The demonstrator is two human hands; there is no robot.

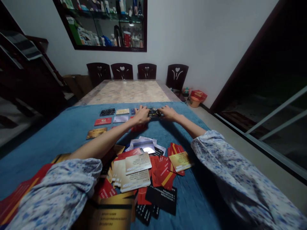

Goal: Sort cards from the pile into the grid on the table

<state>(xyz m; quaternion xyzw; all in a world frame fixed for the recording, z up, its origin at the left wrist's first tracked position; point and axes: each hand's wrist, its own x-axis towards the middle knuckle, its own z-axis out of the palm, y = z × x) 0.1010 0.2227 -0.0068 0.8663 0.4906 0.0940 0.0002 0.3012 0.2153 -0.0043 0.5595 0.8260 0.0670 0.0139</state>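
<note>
At the far side of the blue cloth, a black card point(154, 112) with light markings lies between my two hands. My left hand point(142, 115) has its fingers bent at the card's left edge. My right hand point(168, 113) pinches the opposite edge. Beside my left hand are a cream card point(122, 111), a pale purple card point(121, 119), a red card point(103, 121), a black card pile point(107, 112) and a gold card point(96, 133). A blue card and some red cards are partly hidden by that hand.
A loose heap of cream cards point(137, 164), red cards point(164, 172), black cards point(163, 198) and gold cards point(181, 161) spreads beneath my forearms. The blue cloth point(59, 127) covers the near part of the table point(134, 91). Several chairs point(177, 75) stand beyond.
</note>
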